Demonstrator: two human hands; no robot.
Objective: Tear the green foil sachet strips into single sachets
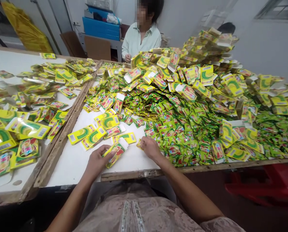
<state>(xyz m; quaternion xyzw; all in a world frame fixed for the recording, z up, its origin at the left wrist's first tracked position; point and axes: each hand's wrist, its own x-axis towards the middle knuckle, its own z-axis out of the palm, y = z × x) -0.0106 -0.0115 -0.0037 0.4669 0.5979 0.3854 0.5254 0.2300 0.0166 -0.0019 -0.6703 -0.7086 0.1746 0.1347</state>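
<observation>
My left hand (99, 161) is closed on a small yellow and green carton (116, 152) with red fruit printed on it, its white end flap standing up at the top right. To the right, my right hand (150, 148) has its fingers pinched together low over the white table (124, 164). A bit of yellow shows at those fingertips, probably a sachet, partly hidden. Just beyond my hands lie several flat yellow cartons (93, 137). Close by on the right, green sachets (180, 135) spread in a deep heap.
More cartons (192, 74) are piled on top of the sachets towards the back. A wooden strip (68, 124) divides the table; further cartons (27, 127) lie left of it. Across the table sits a person (142, 37). A red stool (262, 183) stands below the right edge.
</observation>
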